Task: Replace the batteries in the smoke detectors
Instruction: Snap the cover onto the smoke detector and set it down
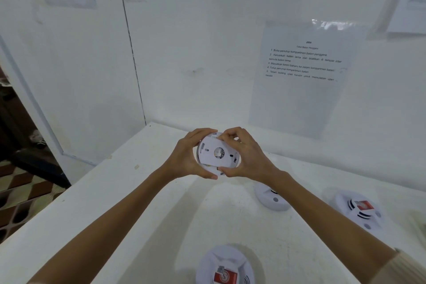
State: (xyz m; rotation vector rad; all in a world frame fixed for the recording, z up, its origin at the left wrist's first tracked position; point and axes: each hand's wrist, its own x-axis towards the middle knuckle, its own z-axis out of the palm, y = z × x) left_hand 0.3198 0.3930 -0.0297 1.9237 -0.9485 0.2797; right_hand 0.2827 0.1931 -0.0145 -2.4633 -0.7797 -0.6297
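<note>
- We see the held detector lifted clear of the table, above its far part and nearer the far left corner. Its flat back plate faces the camera.
- The left hand cups one side of the rim, with fingers curled over the top and the thumb under the bottom. The right hand grips the opposite side the same way, so both hands clamp the rim and neither is spread.
- We judge it to be a light, hollow plastic shell that is stiff, smooth and a little slippery. The rim is the place to hold it, not the flat faces.
- We expect the back plate to twist or unclip. The thin tabs and vent slots could crack, so even pressure from both sides suits it better than prying at one spot.
- The near-edge detector carries what looks like a red battery, and so does the right-edge detector. The middle detector lies beside the right forearm.
- We judge the batteries to be small, dense and hard, and best pinched across their long sides.
</note>
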